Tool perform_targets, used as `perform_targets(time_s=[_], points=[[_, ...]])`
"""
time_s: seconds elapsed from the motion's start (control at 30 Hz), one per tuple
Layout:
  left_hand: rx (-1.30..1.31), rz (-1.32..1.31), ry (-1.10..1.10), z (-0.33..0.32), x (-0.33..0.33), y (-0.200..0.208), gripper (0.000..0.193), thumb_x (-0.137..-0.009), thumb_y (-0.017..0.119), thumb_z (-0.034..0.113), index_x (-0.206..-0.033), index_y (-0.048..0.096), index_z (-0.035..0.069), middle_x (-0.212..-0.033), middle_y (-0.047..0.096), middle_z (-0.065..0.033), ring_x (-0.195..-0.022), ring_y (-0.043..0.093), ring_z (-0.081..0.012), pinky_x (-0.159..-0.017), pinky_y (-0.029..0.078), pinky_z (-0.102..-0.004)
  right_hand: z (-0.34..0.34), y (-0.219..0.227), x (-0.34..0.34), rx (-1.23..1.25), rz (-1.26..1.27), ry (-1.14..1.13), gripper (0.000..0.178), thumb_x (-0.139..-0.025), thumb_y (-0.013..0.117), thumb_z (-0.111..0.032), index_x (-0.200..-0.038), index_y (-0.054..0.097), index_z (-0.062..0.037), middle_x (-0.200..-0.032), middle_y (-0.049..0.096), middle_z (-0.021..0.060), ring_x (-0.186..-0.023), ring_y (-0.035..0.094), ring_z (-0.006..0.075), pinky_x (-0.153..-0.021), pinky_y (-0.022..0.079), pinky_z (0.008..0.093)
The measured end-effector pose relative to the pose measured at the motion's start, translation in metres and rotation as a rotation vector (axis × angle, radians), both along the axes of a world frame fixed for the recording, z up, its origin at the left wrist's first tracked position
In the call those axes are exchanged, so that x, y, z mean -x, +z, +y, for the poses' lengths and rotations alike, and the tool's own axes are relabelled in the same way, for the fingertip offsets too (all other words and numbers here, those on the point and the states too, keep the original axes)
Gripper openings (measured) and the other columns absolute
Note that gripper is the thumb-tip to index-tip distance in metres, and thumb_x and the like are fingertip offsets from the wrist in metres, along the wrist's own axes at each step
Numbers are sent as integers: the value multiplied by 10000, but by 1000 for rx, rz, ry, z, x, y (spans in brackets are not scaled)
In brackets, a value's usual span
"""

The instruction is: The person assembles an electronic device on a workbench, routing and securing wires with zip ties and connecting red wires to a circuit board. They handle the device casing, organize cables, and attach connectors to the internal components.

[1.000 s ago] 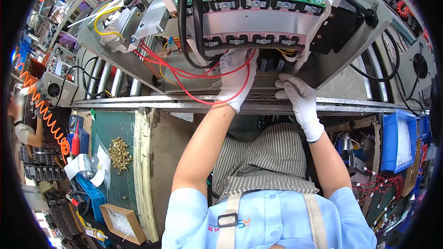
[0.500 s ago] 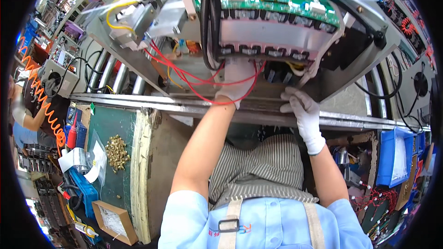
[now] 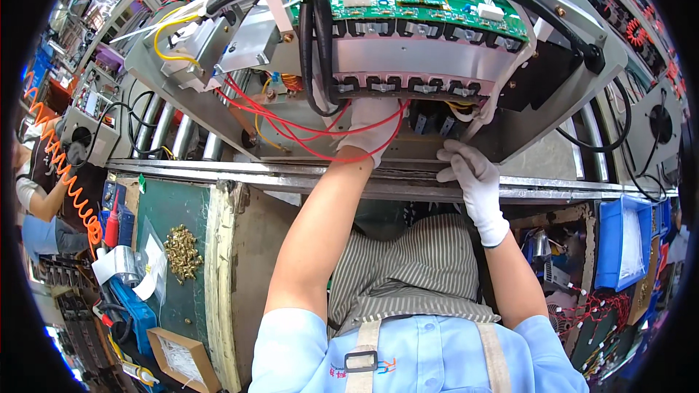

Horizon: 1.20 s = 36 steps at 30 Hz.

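Note:
In front of me stands a grey metal cabinet (image 3: 535,142), its near side uncovered. Inside it, a green circuit board (image 3: 408,1) sits above a silver heatsink (image 3: 415,57) with rows of black components. My left hand (image 3: 370,127), in a white glove, reaches in beneath the heatsink, and its fingers are hidden there. Red wires (image 3: 306,135) loop across that hand and wrist. At the cabinet's front edge my gloved right hand (image 3: 475,183) has its fingers loosely bent and apart, with nothing visible in them. Just above its fingertips hangs a white sleeved cable (image 3: 495,105).
The cabinet rests on a roller conveyor with a metal rail (image 3: 291,177). On the green bench to the left lie a heap of brass screws (image 3: 183,253) and a box of white ties (image 3: 182,360). A blue bin (image 3: 622,244) stands at right. Another person works at far left.
The cabinet appears slightly further left and higher in the picture. Both hands keep nearly the same places, the left one under the heatsink and the right one at the front edge.

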<state>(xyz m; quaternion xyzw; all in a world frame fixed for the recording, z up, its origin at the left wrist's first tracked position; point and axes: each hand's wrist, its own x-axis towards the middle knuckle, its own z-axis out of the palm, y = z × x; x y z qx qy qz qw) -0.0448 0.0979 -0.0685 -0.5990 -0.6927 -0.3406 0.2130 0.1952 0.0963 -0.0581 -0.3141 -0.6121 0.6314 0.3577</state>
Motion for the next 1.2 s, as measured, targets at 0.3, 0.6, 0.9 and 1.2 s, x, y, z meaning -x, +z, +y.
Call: perform_targets(time_s=[0.3,0.6,0.9,1.2], points=[[27,-1,46,7,-7,26,472,-920,556,293,-1363,508,138,-1396,479,-156,-1299,443,-327,-1079,342,-494,2,1,0,-7,-17,-7,284,-975,535,-63,-1220,590,70,-1067,701,143,-775,686,127,-763,524,223],[-42,184,127,4,-10,20,439,-917,557,332,-1299,565,117,-1281,566,-168,-1222,506,-359,-1040,367,-513,2,-3,-1,-40,-30,5,295,-979,515,-65,-1231,587,69,-1087,701,134,-788,682,120,-776,524,222],[-56,51,161,1,-3,4,388,-926,567,307,-1255,599,104,-1232,600,-163,-1151,562,-354,-928,461,-499,1,2,0,-32,-49,10,292,-971,512,-55,-1223,589,71,-1090,704,144,-784,685,118,-793,521,222],[117,116,191,4,-6,37,307,-950,542,310,-1136,622,79,-1103,667,-92,-1011,638,-279,-854,506,-491,2,-3,-1,-73,-36,25,284,-971,518,-47,-1218,588,75,-1093,703,154,-778,681,112,-787,516,215]])
